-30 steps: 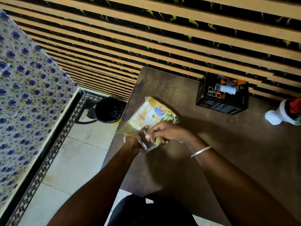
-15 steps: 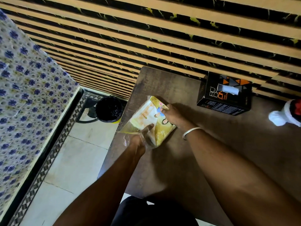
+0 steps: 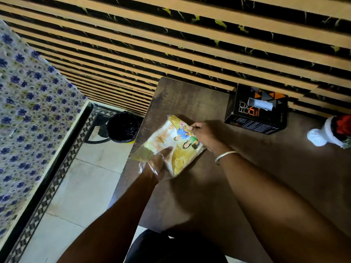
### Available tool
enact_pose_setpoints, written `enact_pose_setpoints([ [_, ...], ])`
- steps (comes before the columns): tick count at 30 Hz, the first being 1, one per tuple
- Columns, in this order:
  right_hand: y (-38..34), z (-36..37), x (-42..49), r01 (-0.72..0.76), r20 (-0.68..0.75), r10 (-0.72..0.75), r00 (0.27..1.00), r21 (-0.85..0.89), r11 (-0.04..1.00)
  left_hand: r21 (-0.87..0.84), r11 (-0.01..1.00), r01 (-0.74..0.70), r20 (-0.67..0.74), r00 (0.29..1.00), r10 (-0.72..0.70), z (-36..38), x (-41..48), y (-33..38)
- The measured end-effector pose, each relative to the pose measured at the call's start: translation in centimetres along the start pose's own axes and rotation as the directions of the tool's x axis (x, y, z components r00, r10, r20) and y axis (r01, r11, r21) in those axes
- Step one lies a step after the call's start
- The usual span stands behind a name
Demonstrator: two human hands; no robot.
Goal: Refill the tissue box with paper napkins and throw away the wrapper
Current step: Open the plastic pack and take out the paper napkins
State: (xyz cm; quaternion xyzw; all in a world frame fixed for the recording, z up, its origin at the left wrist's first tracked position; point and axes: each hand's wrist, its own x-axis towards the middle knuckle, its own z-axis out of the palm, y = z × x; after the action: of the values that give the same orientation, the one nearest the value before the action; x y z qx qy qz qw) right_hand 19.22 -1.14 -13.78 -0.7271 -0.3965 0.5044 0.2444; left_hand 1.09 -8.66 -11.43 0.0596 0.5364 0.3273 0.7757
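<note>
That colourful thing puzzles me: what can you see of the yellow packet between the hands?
The napkin packet is a flat, soft pack in glossy plastic, yellow and white, with cartoon figures printed on top. It lies at the left edge of the brown table. Its near end is clear, crumpled film, gripped by the left hand. The right hand pinches its far edge.

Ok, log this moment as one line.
step: opening napkin pack; left hand: grips near end; right hand: pinches far corner; tissue box: by wall; bin: on floor

Glossy clear plastic wrapper [image 3: 171, 147] lies on a matt, dark wood table [image 3: 275, 177] near a printed cardboard tissue box [image 3: 256, 114].
</note>
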Motion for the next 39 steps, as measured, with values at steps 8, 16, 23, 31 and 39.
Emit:
enact_pose_setpoints([
  [8,-1.2,-1.4,0.8,0.009,-0.274,-0.041,0.961,-0.116,0.993,0.117,0.979,-0.166,-0.046,0.984,0.172,-2.3,-1.3,0.2],
  [16,-2.4,-5.2,0.7,-0.189,-0.560,0.120,0.820,-0.066,0.980,-0.068,0.970,-0.234,-0.069,0.971,0.229,-6.8,-3.6,2.3],
  [23,-2.4,-4.6,0.3,-0.252,-0.567,0.242,0.787,0.064,0.966,-0.140,0.943,-0.302,-0.135,0.949,0.283,-11.2,-5.5,5.7],
  [31,-2.9,-2.8,-0.4,-0.264,-0.541,0.244,0.805,0.042,0.964,-0.109,0.955,-0.275,0.004,0.961,0.277,-9.5,-7.0,5.8],
  [39,-2.5,-1.6,-0.4,-0.069,-0.464,0.038,0.885,-0.049,0.996,-0.062,0.982,-0.180,0.185,0.965,0.188,-7.3,-7.3,5.8],
])
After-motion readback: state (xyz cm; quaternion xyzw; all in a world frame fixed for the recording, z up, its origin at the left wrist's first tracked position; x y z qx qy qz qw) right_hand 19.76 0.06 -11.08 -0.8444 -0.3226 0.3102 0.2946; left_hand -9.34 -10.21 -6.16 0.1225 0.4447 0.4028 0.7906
